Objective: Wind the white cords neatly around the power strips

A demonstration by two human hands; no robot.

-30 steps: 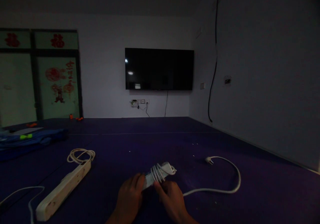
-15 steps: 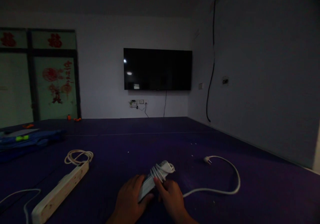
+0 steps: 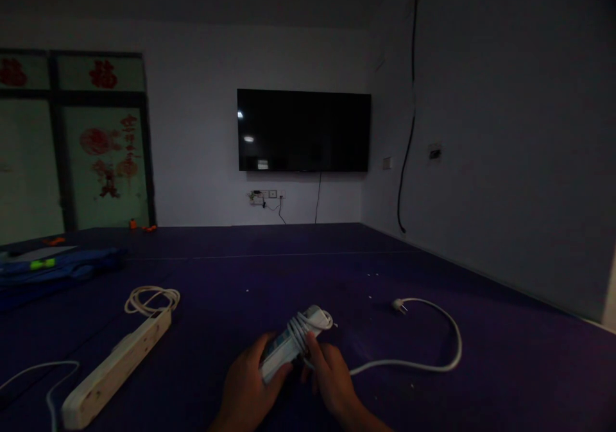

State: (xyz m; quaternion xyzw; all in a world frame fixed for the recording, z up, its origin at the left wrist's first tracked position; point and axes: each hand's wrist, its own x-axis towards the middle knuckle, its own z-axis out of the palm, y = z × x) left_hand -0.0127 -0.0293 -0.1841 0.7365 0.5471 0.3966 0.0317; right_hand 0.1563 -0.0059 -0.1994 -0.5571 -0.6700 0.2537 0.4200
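Observation:
A small white power strip (image 3: 281, 353) lies tilted in my left hand (image 3: 250, 384), whose thumb and fingers clasp its near end. White cord (image 3: 301, 329) is wound in several turns around the strip's far half. My right hand (image 3: 332, 374) pinches the cord at the strip's right side, thumb on top of the turns. From under my right hand the loose cord (image 3: 418, 364) runs right in a wide curve over the purple surface, ending in a plug (image 3: 398, 305) with its pins showing.
A longer white power strip (image 3: 120, 371) lies at left, with coiled cable (image 3: 153, 299) at its far end. Blue clothing (image 3: 81, 265) is further left. Small orange items (image 3: 133, 224) sit at the back. A television (image 3: 304, 131) hangs on the wall; a black cable (image 3: 407, 156) dangles right of it.
The power strip has rolled in my left hand, so its socket face shows more. My right hand has shifted slightly, its thumb further up along the wound cord.

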